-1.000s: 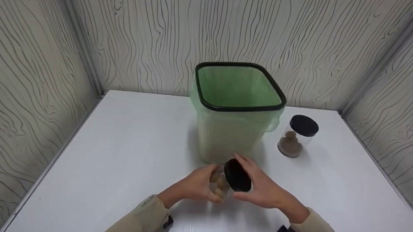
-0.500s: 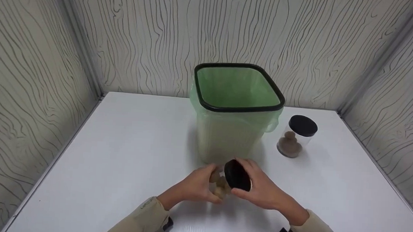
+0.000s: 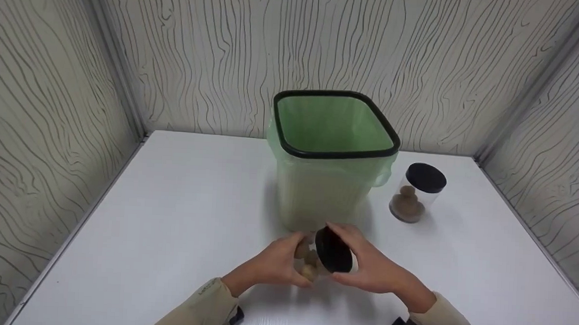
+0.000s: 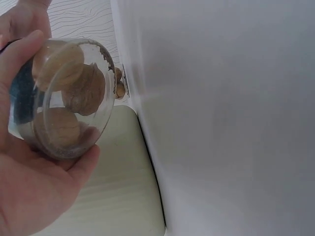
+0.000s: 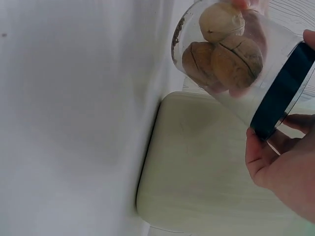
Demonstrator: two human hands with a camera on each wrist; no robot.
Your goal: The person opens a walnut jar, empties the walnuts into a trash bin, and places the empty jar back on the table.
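A clear jar (image 3: pixel 310 262) with several walnuts (image 5: pixel 237 61) inside lies tilted between the two hands, in front of the bin. My left hand (image 3: pixel 277 263) grips the jar's body near its base, thumb on one side and fingers on the other. My right hand (image 3: pixel 375 266) holds the black lid (image 3: pixel 333 250) by its rim. In the right wrist view the dark lid (image 5: pixel 283 93) sits on the jar's mouth, fingertips at its edge. The left wrist view shows the jar's round base (image 4: pixel 81 98) facing the camera.
A bin (image 3: pixel 317 193) with a green liner and black rim stands just behind the hands. Right of it a second jar (image 3: pixel 407 206) with a black lid and brown contents stands upright on the white table (image 3: pixel 183 201). Patterned panels enclose the table's back and sides.
My right hand's fingers have shifted around the lid's rim and the lid has turned slightly. The walnuts have moved a little inside the jar, while my left hand keeps its place.
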